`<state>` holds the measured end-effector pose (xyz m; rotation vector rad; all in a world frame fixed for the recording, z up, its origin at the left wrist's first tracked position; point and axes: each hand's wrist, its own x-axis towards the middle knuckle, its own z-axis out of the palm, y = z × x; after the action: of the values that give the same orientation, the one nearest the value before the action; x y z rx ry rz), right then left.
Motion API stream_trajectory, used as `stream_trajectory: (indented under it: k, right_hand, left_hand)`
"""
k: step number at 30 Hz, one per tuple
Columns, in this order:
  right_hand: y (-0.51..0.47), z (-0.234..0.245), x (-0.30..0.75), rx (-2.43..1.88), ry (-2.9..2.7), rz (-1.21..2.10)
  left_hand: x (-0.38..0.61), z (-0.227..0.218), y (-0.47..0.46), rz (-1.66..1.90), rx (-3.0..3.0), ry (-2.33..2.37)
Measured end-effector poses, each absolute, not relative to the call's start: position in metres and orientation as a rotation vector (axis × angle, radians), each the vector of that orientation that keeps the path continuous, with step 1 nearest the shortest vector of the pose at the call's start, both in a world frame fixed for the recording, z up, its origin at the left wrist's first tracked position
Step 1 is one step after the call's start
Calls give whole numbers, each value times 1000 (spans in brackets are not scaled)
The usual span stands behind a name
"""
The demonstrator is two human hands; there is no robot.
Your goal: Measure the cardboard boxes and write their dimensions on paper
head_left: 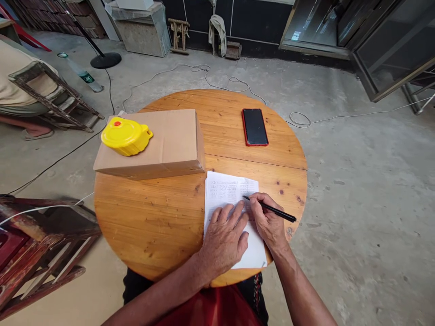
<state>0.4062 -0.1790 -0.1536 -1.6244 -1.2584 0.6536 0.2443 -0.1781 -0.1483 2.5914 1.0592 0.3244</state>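
Observation:
A white sheet of paper (224,190) with a few lines of small writing at its top lies on the round wooden table (152,222), near the front edge. My left hand (226,237) rests flat on the sheet, fingers spread. My right hand (268,219) is closed on a black pen (272,209), whose tip touches the paper just below the written lines.
A flat cardboard box (176,145) sits on the table's left, with a yellow lidded container (125,135) on top. A red-cased phone (254,127) lies face up at the back. Wooden chairs (37,253) stand left; cables (210,79) trail over the concrete floor.

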Motion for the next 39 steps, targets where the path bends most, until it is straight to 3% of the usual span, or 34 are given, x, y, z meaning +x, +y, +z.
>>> stream_trajectory:
  k: [39]
  right_hand:
    - [-181, -161, 407, -1648, -1172, 668]
  left_hand:
    - [246, -151, -179, 335, 2599, 1105]
